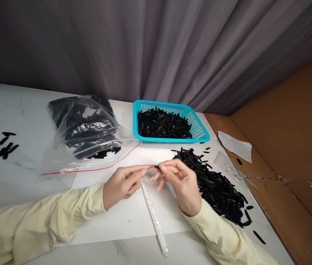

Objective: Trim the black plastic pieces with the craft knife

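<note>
My left hand (124, 185) is closed, with thumb and index finger pressed together and pointing right. Whatever lies between those fingertips is too small to make out. Facing it, my right hand (182, 184) pinches a small dark piece (157, 167) between thumb and index finger, its other fingers loosely spread. The tips of both hands nearly meet above a white paper sheet (103, 224). Below them lies a narrow, shiny white strip (154, 219), its upper end close to my left fingers. Right of my right hand spreads a heap of slim black pieces (219, 191).
Behind my hands stands a blue plastic basket (172, 140) holding many black pieces. To its left lies a clear zip bag (89, 129) of black pieces. Several loose pieces (5, 150) lie far left. A cardboard wall (290, 147) borders the right; a grey curtain (144, 48) hangs behind.
</note>
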{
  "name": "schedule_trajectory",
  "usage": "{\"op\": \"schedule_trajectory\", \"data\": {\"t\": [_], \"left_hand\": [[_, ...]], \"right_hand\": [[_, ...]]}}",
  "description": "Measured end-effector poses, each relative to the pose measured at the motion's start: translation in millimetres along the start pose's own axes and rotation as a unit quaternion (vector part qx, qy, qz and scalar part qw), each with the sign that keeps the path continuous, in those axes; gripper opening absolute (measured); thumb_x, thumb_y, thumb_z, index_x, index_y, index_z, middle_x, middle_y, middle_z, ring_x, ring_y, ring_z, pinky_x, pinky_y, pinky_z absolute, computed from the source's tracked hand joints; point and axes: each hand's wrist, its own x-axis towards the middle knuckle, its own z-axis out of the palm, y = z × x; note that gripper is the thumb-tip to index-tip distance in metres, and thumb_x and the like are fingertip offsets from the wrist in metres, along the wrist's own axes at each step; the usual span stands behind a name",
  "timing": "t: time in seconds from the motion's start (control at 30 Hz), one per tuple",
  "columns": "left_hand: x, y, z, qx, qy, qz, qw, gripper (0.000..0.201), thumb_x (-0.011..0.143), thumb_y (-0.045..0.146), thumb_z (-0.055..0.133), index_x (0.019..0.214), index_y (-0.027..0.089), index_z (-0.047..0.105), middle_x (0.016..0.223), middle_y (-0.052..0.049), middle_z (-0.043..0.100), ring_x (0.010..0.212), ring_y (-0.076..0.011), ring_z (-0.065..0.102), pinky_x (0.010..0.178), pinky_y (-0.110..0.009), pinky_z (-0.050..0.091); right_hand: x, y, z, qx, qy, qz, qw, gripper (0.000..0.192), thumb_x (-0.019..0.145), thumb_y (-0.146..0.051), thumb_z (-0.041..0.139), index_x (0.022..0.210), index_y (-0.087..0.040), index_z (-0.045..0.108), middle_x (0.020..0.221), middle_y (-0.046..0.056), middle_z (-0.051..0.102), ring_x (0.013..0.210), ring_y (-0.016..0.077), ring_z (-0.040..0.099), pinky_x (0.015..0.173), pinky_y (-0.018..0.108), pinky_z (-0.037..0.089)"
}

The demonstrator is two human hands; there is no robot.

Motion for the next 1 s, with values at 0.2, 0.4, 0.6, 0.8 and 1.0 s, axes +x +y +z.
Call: {"op": "schedule_trajectory", "data": {"t": [0.2, 0.4, 0.6, 0.8, 1.0], "left_hand": [[17, 8, -15.6, -0.256, -0.125, -0.178, 0.942, 0.051, 0.089, 0.041, 0.025, 0.114, 0.008, 0.054, 0.044, 0.005, 0.040, 0.031, -0.0037, 0.011, 0.027, -0.014, 0.006], [19, 5, -16.3, -0.286, -0.146, -0.193, 0.927, 0.052, 0.089, 0.046, 0.018, 0.098, 0.012, 0.057, 0.044, -0.001, 0.052, 0.024, -0.0034, 0.013, 0.025, -0.014, 0.005], [24, -7, -16.0, -0.318, -0.183, -0.203, 0.908, 0.058, 0.083, 0.060, 0.023, 0.052, 0.015, 0.043, 0.036, -0.002, 0.046, 0.023, -0.0032, 0.014, 0.024, -0.014, 0.006], [27, -10, -16.5, -0.315, -0.224, -0.223, 0.895, 0.064, 0.069, 0.073, 0.034, 0.047, 0.014, 0.041, 0.039, -0.001, 0.044, 0.024, -0.0018, 0.015, 0.023, -0.013, 0.002], [25, -5, -14.7, -0.283, -0.242, -0.227, 0.900, 0.067, 0.070, 0.075, 0.030, 0.047, 0.013, 0.043, 0.042, -0.003, 0.048, 0.023, -0.0018, 0.017, 0.022, -0.013, 0.003]], "right_hand": [[68, -47, -18, -0.228, 0.046, -0.185, 0.955, 0.016, 0.074, -0.021, 0.064, 0.088, -0.020, 0.056, 0.088, 0.005, 0.066, 0.081, 0.0202, 0.065, 0.063, 0.033, 0.053], [59, -48, 7, -0.498, -0.125, -0.247, 0.822, 0.012, 0.076, -0.009, 0.058, 0.080, -0.020, 0.063, 0.086, 0.004, 0.067, 0.087, 0.0214, 0.060, 0.080, 0.038, 0.045], [28, -21, 40, -0.507, -0.243, -0.186, 0.806, 0.017, 0.074, -0.002, 0.058, 0.082, -0.016, 0.060, 0.080, 0.006, 0.065, 0.078, 0.0194, 0.056, 0.072, 0.032, 0.045], [41, -17, 37, -0.487, -0.329, -0.235, 0.774, 0.018, 0.073, 0.000, 0.052, 0.078, -0.017, 0.054, 0.081, 0.007, 0.059, 0.078, 0.0180, 0.051, 0.071, 0.029, 0.044], [42, -10, 31, -0.466, -0.352, -0.242, 0.775, 0.015, 0.076, -0.004, 0.050, 0.072, -0.018, 0.048, 0.074, 0.006, 0.056, 0.070, 0.0167, 0.050, 0.064, 0.027, 0.043]]}}
